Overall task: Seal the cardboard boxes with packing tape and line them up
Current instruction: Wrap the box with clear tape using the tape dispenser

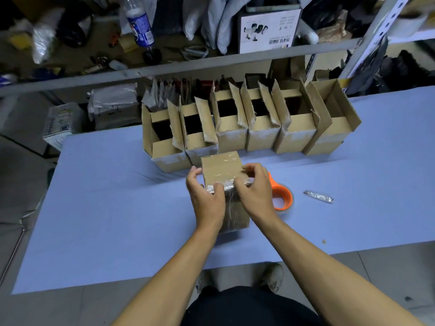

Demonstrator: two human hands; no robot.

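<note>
Both hands gripped the box (222,170) mid-table: left hand (207,194) on its near-left edge, right hand (254,187) on its near-right. The open boxes (249,128) stood just beyond; the tape (280,194) lay nearer the right hand.

Blue-covered table (117,208): six open-flapped boxes (249,123) rowed at back, one taped box (222,170), orange tape dispenser (281,196), small foil strip (318,196).
</note>
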